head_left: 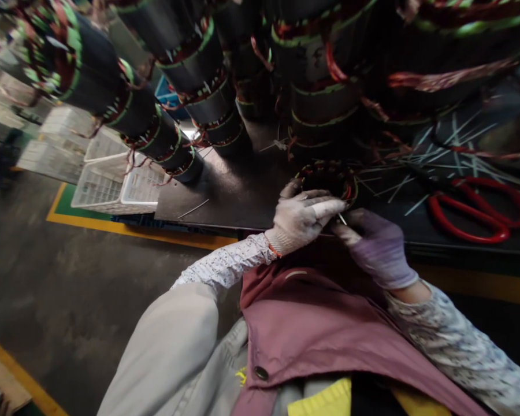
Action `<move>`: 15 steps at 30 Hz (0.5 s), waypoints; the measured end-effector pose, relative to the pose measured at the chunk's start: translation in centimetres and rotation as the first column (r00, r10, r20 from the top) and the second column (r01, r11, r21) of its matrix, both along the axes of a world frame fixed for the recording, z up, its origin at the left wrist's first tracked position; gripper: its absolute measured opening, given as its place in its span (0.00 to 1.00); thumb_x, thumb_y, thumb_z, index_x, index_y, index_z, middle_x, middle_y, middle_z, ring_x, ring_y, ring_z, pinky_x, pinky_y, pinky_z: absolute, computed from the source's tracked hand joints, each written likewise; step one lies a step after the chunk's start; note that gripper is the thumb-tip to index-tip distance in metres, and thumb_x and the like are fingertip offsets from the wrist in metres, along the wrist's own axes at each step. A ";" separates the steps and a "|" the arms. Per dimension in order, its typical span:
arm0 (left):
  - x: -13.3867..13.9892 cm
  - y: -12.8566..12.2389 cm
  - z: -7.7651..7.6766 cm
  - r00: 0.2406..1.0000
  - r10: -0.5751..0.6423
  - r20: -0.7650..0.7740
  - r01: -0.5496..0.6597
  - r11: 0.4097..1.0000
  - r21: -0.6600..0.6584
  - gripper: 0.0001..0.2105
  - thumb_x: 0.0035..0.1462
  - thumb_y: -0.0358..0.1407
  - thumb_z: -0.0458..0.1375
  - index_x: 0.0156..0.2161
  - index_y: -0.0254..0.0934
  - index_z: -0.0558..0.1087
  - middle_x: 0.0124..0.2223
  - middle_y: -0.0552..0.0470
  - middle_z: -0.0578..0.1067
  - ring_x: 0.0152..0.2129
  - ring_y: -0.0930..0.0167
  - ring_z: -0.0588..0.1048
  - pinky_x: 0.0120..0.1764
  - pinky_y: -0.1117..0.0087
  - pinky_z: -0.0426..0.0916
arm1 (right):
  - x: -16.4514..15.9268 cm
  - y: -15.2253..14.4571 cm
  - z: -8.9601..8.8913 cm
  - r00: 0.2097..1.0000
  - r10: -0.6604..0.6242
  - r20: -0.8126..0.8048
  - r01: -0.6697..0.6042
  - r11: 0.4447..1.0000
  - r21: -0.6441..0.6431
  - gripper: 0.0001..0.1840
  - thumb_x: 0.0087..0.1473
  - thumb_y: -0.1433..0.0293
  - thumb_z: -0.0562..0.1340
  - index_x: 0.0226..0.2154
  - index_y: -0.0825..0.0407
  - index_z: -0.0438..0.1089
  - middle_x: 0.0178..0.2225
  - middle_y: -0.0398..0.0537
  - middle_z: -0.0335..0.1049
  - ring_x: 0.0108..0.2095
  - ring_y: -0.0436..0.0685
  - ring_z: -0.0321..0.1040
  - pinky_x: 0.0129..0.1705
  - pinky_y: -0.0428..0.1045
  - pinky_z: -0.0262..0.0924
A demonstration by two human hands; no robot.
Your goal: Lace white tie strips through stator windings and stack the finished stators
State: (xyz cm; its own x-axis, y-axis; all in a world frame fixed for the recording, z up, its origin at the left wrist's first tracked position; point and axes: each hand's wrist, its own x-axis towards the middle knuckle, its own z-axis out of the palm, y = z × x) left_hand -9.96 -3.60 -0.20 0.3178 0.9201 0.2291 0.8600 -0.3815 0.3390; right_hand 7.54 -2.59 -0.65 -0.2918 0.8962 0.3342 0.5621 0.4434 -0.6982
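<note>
A wound motor stator (351, 184), a ring with copper windings and green insulation, rests near the front edge of the dark table. My left hand (301, 216), in a whitish knit glove, is closed on its near side, with the fingers lying across the rim. Just right of it, my right hand (375, 242), in a purple glove with a pale thumb, is closed with fingertips pinched at the stator's near edge. A thin white strip (342, 219) sticks out between the two hands, at the right fingertips. My hands hide much of the stator's near side.
Stacks of similar stators (216, 104) stand along the back, some leaning left. Red-handled scissors (481, 214) lie at the right, near scattered white strips (455, 138). White plastic baskets (101, 182) stand beyond the table's left end. The metal tabletop (225, 196) ends close to my body.
</note>
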 end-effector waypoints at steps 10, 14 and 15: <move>-0.1 -0.1 -0.4 1.000 -0.015 0.016 0.015 0.999 0.035 0.16 0.68 0.36 0.48 0.52 0.51 0.76 0.51 0.55 0.80 0.54 0.71 0.74 0.66 0.55 0.50 | -0.5 0.4 -0.4 0.998 -0.019 0.056 0.012 0.992 0.128 0.24 0.62 0.53 0.55 0.27 0.53 0.73 0.26 0.50 0.75 0.28 0.53 0.71 0.29 0.47 0.60; -0.4 0.1 -0.3 0.997 -0.065 0.028 0.064 0.997 0.035 0.15 0.68 0.37 0.49 0.53 0.49 0.75 0.51 0.56 0.80 0.54 0.71 0.74 0.65 0.56 0.51 | -0.4 1.2 0.3 0.970 -0.084 0.228 -0.024 0.901 0.433 0.22 0.63 0.56 0.56 0.30 0.55 0.74 0.30 0.53 0.76 0.24 0.51 0.67 0.23 0.47 0.50; -0.4 0.2 -0.1 0.997 -0.064 0.031 0.063 0.998 0.024 0.15 0.68 0.37 0.49 0.53 0.48 0.75 0.52 0.56 0.80 0.53 0.71 0.74 0.66 0.57 0.51 | 0.0 1.2 0.7 0.956 -0.083 0.280 -0.076 0.854 0.515 0.20 0.63 0.59 0.55 0.29 0.54 0.74 0.29 0.52 0.76 0.22 0.50 0.64 0.22 0.48 0.47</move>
State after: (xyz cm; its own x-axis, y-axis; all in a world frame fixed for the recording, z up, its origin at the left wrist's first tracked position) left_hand -10.37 -3.42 -0.28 0.3672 0.8926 0.2614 0.8227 -0.4429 0.3565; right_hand 7.53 -1.39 0.09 -0.4416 0.6181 0.6503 0.7006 0.6903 -0.1804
